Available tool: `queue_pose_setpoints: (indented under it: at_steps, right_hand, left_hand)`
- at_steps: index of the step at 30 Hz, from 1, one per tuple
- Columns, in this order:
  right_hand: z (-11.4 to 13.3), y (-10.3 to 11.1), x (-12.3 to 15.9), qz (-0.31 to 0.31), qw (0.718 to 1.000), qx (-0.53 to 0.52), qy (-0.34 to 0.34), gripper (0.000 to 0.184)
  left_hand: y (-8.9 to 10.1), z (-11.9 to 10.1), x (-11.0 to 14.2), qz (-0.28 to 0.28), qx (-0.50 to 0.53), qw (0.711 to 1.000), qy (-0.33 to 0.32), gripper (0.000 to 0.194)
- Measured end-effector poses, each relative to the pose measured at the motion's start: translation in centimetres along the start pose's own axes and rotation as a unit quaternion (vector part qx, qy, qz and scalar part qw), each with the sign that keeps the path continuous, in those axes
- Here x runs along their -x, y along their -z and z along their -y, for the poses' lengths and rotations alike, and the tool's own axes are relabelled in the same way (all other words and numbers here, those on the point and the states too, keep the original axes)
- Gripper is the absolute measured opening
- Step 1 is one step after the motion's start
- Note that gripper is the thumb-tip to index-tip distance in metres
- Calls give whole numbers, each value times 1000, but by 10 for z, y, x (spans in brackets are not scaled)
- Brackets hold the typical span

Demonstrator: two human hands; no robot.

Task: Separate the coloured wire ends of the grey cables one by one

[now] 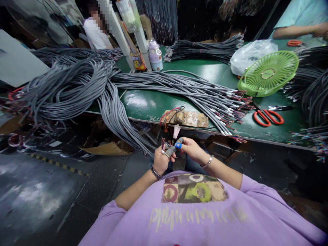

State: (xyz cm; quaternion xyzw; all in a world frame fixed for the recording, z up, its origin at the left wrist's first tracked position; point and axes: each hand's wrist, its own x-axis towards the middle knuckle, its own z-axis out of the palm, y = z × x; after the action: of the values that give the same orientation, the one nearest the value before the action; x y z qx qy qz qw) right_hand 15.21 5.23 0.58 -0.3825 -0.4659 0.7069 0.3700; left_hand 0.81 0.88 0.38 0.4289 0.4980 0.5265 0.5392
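Observation:
My left hand [160,163] is closed around the end of a grey multi-core cable, with thin coloured wires [163,143] sticking up from it. Grey wrapping covers the left thumb. Beside it, my right hand [192,149] is closed in a pinch at the same wires, its fingertips meeting the left ones. Which wire lies between them is too small to tell. A blue band and grey wrapping sit on the right fingers. Just beyond the hands, a taped cardboard piece [200,119] with a small fixture and a pale pink tip [176,131] lies at the table edge.
Long bundles of grey cables [153,82] cross the green table [138,100], some hanging over its front edge. Orange-handled scissors [268,117], a green fan [269,73], a plastic bag [252,54] and a bottle [155,56] stand around. Two other people are at the back.

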Motion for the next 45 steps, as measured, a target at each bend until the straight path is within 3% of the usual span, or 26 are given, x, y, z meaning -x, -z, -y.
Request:
queue_pose_setpoints:
  at_steps: [6, 13, 21, 31, 37, 41, 45]
  right_hand:
    - [0, 3, 2, 19, 999, 33, 11, 31]
    - [-2, 0, 2, -8, 997, 51, 55, 31]
    - [-7, -2, 5, 26, 998, 48, 21, 34]
    - [-3, -8, -1, -24, 999, 21, 42, 29]
    - [-12, -10, -3, -27, 995, -98, -22, 29]
    - [-10, -13, -4, 9, 981, -180, -70, 32]
    - [-6, -12, -2, 17, 987, -151, -58, 34]
  left_hand:
    - [2, 4, 0, -16, 6, 1000, 9, 29]
    - [1, 4, 2, -2, 1, 999, 36, 31]
    - [0, 3, 2, -65, 60, 996, 26, 29]
    - [0, 5, 3, -33, 45, 998, 39, 33]
    - [-2, 2, 1, -46, 104, 991, 63, 28]
    - [0, 2, 2, 3, 100, 992, 77, 29]
    - [2, 2, 3, 41, 46, 994, 94, 31]
